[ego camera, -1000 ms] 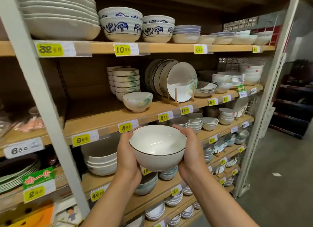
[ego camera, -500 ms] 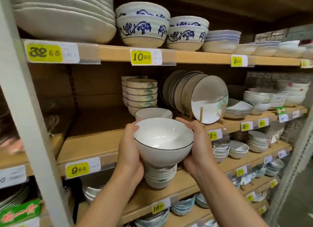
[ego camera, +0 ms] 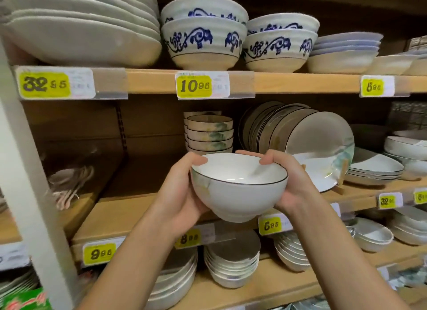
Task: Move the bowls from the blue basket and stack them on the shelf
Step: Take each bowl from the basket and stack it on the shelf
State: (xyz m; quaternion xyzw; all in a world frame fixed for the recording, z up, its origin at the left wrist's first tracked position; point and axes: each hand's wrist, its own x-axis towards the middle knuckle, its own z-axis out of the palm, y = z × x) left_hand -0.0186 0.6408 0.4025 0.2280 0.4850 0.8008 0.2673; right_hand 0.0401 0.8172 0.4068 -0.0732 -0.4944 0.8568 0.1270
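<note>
A white bowl [ego camera: 239, 189] with a thin dark rim and a faint green and yellow pattern is held in the air in front of the middle wooden shelf [ego camera: 120, 212]. My left hand [ego camera: 182, 191] grips its left side, thumb over the rim. My right hand [ego camera: 288, 180] grips its right side, thumb hooked over the rim too. Just behind the bowl stands a stack of matching patterned bowls [ego camera: 209, 134] on that shelf. The blue basket is out of view.
Plates [ego camera: 300, 138] stand upright in a wooden rack right of the stack. Blue-patterned bowls [ego camera: 203, 41] and large white dishes [ego camera: 80, 30] fill the upper shelf. More bowl stacks [ego camera: 231, 265] sit on the lower shelf. A white metal upright [ego camera: 27, 171] frames the left.
Both hands have raised the bowl from below the shelf edge up to the middle shelf's level, and the view has moved closer to the shelves.
</note>
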